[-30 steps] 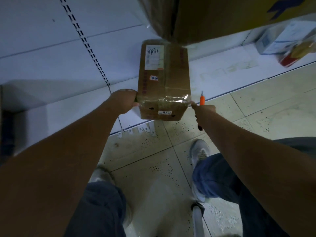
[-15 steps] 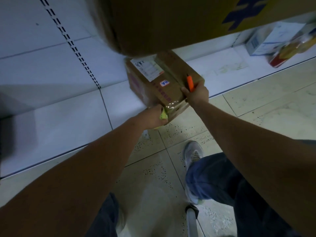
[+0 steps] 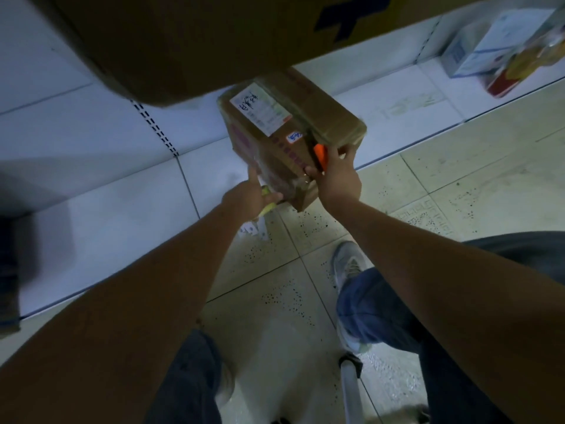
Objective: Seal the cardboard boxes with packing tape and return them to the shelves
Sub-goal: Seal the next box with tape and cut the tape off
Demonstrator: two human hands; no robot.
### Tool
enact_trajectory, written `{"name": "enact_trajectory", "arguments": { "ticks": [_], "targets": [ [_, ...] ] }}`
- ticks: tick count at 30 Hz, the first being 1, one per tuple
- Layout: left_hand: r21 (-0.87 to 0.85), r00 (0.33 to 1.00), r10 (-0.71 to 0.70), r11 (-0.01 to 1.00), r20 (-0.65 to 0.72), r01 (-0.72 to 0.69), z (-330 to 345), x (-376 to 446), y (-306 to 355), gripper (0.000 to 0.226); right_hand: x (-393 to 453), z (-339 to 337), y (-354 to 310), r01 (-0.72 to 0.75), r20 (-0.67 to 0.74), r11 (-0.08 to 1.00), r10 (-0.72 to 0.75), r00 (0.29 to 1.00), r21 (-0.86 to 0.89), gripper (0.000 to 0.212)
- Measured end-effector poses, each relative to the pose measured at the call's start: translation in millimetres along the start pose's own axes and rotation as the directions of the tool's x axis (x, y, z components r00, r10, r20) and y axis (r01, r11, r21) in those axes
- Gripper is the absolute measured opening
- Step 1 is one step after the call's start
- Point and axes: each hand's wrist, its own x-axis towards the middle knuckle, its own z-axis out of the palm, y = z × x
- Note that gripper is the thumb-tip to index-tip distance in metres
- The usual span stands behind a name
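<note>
Both hands are set on a brown cardboard box wrapped in clear packing tape (image 3: 293, 139), which is held tilted over the front edge of the white bottom shelf board (image 3: 101, 215), its near corner out over the pale speckled floor tiles (image 3: 458, 179). The left hand (image 3: 249, 195) is placed at the box's near left corner, its fingers curled against the taped side; a small yellow-green object (image 3: 266, 206) is caught between the fingers, though what it is cannot be told. The right hand (image 3: 337, 175) is closed on the box's near right edge, the fingers reaching over the top and the thumb pressed to the near face, and an orange-handled utility knife (image 3: 320, 156) is pinned under the same hand against the cardboard. A white shipping label with handwriting (image 3: 260, 110) is stuck to the upper face of the box, with a small blue and white sticker (image 3: 294, 136) just beside it.

A large brown carton with a dark blue print (image 3: 214, 35) fills the top of the view, its underside hanging above the far end of the held box. At the far right end of the shelf a white and blue carton (image 3: 477, 48) is seen, with a yellow and red packet (image 3: 519, 65) touching it. On the floor below, a grey sneaker (image 3: 348, 264) and blue trouser legs (image 3: 382, 307) are seen, and a grey metal tube with a black collar (image 3: 351, 390) is seen near the bottom edge.
</note>
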Motion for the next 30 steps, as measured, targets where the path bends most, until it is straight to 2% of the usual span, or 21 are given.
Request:
{"name": "enact_trajectory", "arguments": {
  "ticks": [3, 4, 8, 10, 12, 13, 16, 18, 20, 22, 24, 27, 30],
  "targets": [
    [0.11, 0.993, 0.121, 0.986, 0.016, -0.122, -13.1, -2.3, -9.0, 0.045, 2.4, 0.3, -3.4, -0.001, 0.037, 1.0, 0.001, 0.999, -0.016, 0.039],
    [0.094, 0.99, 0.133, 0.986, 0.048, -0.137, -13.5, -2.9, -10.5, 0.038, 0.9, -1.4, -5.4, 0.007, 0.044, 1.0, -0.006, 0.999, -0.02, 0.038],
    [0.016, 0.987, 0.131, 0.991, 0.095, -0.133, -10.6, -2.0, -16.8, 0.015, -29.1, -15.7, -13.9, 0.042, -0.027, 0.999, -0.042, 0.999, 0.01, 0.035],
    [0.004, 0.991, 0.102, 0.995, 0.09, -0.103, -10.2, -1.4, -20.1, 0.008, -60.0, -15.1, -26.5, 0.079, 0.011, 0.995, -0.08, 0.997, 0.055, 0.035],
    [-0.045, 0.992, 0.078, 0.996, 0.103, -0.074, -9.2, 2.8, -23.2, 0.006, -84.6, -0.6, -34.1, 0.151, 0.143, 0.988, -0.152, 0.978, 0.022, 0.031],
    [-0.076, 0.993, 0.069, 0.995, 0.098, -0.062, -9.7, 2.8, -24.4, 0.007, -89.9, 7.9, -33.4, 0.147, 0.206, 0.989, -0.143, 0.968, -0.002, 0.029],
    [-0.081, 0.992, 0.096, 0.993, 0.076, -0.09, -11.6, 1.4, -23.6, 0.017, -89.5, 22.0, -17.6, 0.038, 0.311, 0.983, 0.021, 0.95, -0.182, 0.02],
    [0.004, 0.987, 0.137, 0.99, 0.08, -0.138, -9.9, 0.3, -19.7, 0.016, -95.8, 25.1, -4.3, -0.009, 0.337, 0.966, 0.099, 0.936, -0.257, 0.018],
    [0.069, 0.982, 0.152, 0.985, 0.111, -0.161, -7.9, -3.1, -15.0, 0.021, -106.1, 28.4, 0.2, 0.001, 0.355, 0.953, 0.112, 0.928, -0.303, 0.018],
    [0.11, 0.974, 0.163, 0.977, 0.157, -0.182, -5.1, -5.0, -7.9, 0.025, -116.4, 30.2, 0.2, 0.035, 0.374, 0.933, 0.109, 0.921, -0.359, 0.03],
    [0.141, 0.971, 0.17, 0.971, 0.169, -0.195, -6.2, -9.1, -3.8, 0.019, -116.7, 32.8, 1.5, 0.041, 0.415, 0.94, 0.11, 0.903, -0.338, 0.034],
    [0.141, 0.987, 0.153, 0.977, 0.053, -0.159, -14.8, -7.2, -6.1, 0.01, -91.2, 23.4, -6.2, 0.026, 0.402, 0.96, 0.092, 0.911, -0.278, 0.026],
    [0.062, 0.997, 0.067, 0.996, -0.044, -0.064, -21.0, -5.3, -12.6, 0.009, -69.7, 14.0, -16.7, 0.079, 0.384, 0.952, 0.043, 0.922, -0.295, 0.025]
  ]
}}
